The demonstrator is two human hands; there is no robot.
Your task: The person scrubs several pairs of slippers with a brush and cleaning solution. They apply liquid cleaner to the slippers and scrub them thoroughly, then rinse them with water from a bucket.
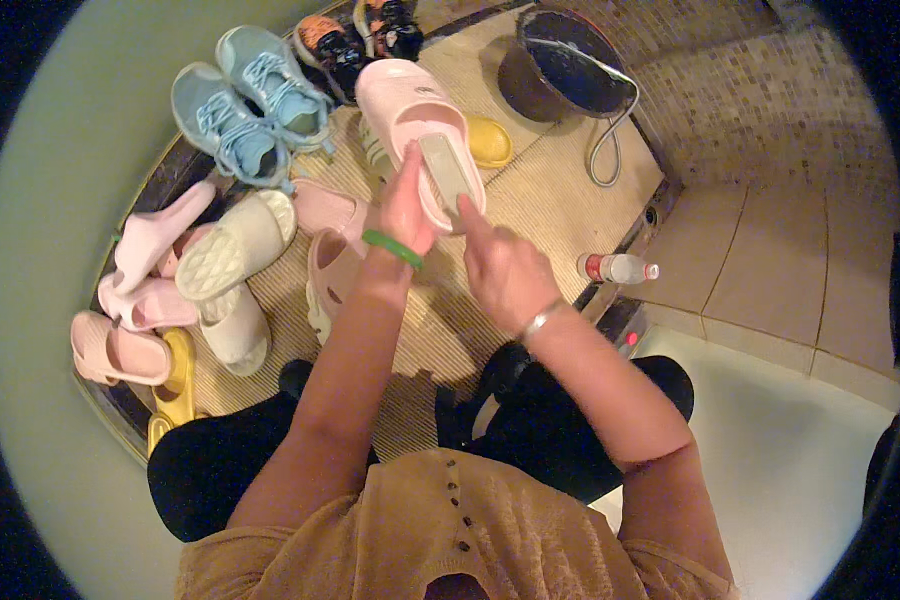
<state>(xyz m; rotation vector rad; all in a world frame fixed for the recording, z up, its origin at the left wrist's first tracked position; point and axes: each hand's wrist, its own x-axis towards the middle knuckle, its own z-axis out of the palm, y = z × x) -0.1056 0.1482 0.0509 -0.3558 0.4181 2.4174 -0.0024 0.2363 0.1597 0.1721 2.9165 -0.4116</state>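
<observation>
A pale pink closed-toe slipper (409, 88) is held up before me, its toe pointing away. My left hand (407, 202), with a green bangle at the wrist, grips the slipper's left side near the heel. Inside the slipper lies a flat greyish-beige oblong piece (445, 169); whether it is a loose thing or part of the insole, I cannot tell. My right hand (506, 274), wearing a silver bangle, has its index finger extended onto the lower end of that piece; its other fingers are curled. The right palm is hidden.
Light blue sneakers (232, 127), black-and-orange shoes (337, 52), white slippers (236, 330), pink slippers (120, 349) and yellow footwear (491, 142) lie around the ribbed mat (555, 202). A dark bucket (536, 86) with a metallic hose stands at the back right; a plastic bottle (619, 268) lies near the right edge.
</observation>
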